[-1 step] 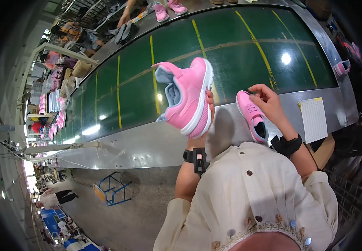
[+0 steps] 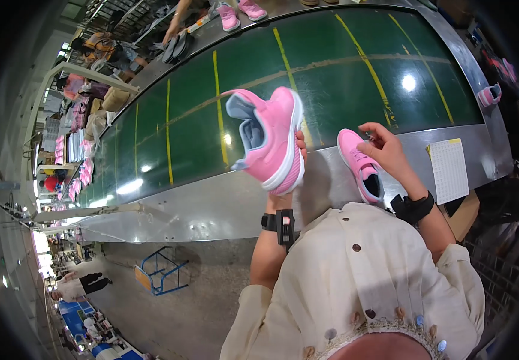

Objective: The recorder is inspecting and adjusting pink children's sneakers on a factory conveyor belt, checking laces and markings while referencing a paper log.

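My left hand grips a pink sneaker by its white and pink sole, holding it up over the table's front edge. The sneaker is tilted, its grey-lined opening facing left and its tongue and strap standing loose. A second pink sneaker lies on the metal edge in front of my body, its toe pointing away and its strap across the top. My right hand is at that sneaker's toe, thumb and forefinger apart, and nothing shows between them. Whether the thumb touches the sneaker I cannot tell.
A green conveyor belt with yellow lines runs beyond the metal edge. At right lies a printed paper sheet. More pink sneakers stand across the belt, near another person's arm. A blue-framed stool is on the floor.
The sneaker in my left hand has turned slightly, showing more of its opening, and dropped a little. My right thumb and forefinger have shifted slightly. The sneaker on the edge stays in place.
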A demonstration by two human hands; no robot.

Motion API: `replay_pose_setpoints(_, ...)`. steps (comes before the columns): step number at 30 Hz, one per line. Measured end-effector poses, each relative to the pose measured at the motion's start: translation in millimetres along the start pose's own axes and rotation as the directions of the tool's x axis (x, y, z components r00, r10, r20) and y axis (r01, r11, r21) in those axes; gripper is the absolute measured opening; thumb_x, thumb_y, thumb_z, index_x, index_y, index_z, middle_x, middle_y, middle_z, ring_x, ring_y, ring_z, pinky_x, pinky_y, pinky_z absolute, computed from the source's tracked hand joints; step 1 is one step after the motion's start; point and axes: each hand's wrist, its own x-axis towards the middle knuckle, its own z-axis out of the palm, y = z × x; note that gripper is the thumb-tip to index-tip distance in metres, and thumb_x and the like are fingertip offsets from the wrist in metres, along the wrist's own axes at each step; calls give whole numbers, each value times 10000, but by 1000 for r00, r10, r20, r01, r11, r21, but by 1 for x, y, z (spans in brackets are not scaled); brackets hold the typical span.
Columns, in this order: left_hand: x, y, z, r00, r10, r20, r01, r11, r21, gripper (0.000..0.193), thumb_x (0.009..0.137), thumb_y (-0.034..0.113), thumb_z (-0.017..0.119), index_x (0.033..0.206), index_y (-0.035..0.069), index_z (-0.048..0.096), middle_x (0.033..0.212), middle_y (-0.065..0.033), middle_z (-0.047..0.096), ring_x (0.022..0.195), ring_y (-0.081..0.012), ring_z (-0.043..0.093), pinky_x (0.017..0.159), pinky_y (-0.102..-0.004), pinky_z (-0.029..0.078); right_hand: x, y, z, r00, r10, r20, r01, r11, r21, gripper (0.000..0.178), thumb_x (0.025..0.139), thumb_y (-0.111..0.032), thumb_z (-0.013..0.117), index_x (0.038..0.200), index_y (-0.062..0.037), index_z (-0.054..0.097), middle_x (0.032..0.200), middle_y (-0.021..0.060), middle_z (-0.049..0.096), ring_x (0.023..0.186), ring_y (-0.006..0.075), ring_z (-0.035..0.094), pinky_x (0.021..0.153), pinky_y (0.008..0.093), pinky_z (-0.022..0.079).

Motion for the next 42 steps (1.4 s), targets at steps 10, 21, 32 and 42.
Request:
replay_pose_setpoints(10,-86,59,-137,563,525,-638,295,593,749,425,921,383,465,1165,50,566,1081,-95,623,973,-229,600,876,-389,467,-68,176,-21,829,556,-66,-557,830,-5,595,632,-190,715,1178,-19,549,1047,114,611,970,217,573,842,312,450)
replay_pose_setpoints(21,25,-43,24,713,560,-422,255,354,900,587,902,430,537,1292,14,397,1229,-116,521,1117,-208,511,944,-319,400,4,15,21,843,426,328,-525,522,672,465,732,12,504,1196,-20,493,1015,48,589,890,104,604,794,232,498)
replay_pose_setpoints(32,20,-57,47,924,337,-179,-104,673,732,526,923,418,491,1280,39,421,1210,-127,547,1060,-222,570,904,-352,484,10,-19,8,861,285,422,-509,488,709,350,883,-146,494,1212,-32,461,774,1,511,453,14,245,406,170,222)
replay_pose_setpoints(42,-6,-62,58,971,199,-133,-103,848,520,741,858,523,516,1337,-9,327,1269,-226,456,855,-317,612,695,-464,550,-1,-13,10,848,217,484,-520,519,679,280,948,-254,455,1036,4,521,479,-68,310,374,22,223,361,186,221)
